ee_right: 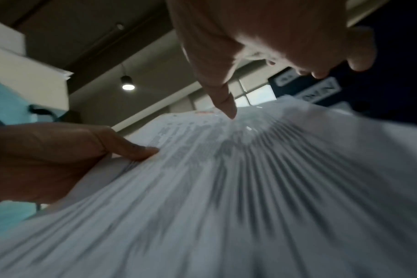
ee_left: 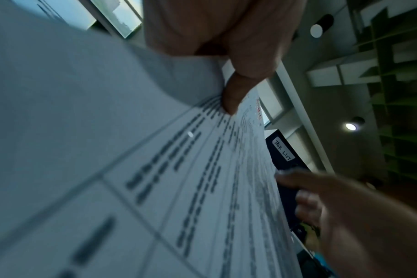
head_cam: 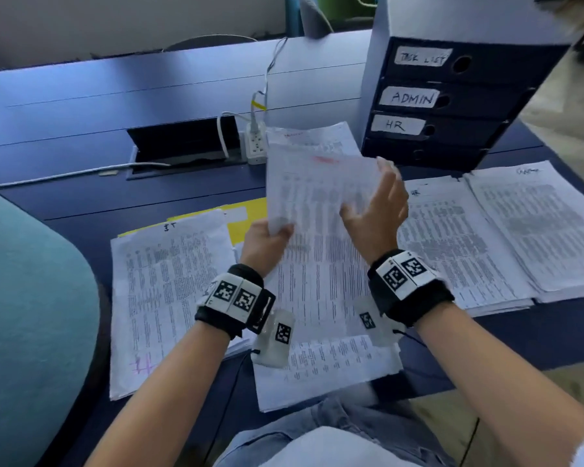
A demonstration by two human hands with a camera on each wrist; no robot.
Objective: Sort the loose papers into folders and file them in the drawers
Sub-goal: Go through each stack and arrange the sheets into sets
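Low in the frame, the left hand pinched the lifted sheets at center; the right hand lay relaxed against them, likely steadying before choosing among 3 labelled drawers, upper right.

Handwritten white labels on 3 fronts of the dark drawer unit, top to bottom: "TASK LIST" label, "ADMIN" label, "HR" label. Fourth front unlabelled. "TASK LIST" repeated in left wrist view. Handwritten "IT" on left paper stack. Handwritten "HR" on right paper stack. Printed table text and red heading on held sheet: illegible.
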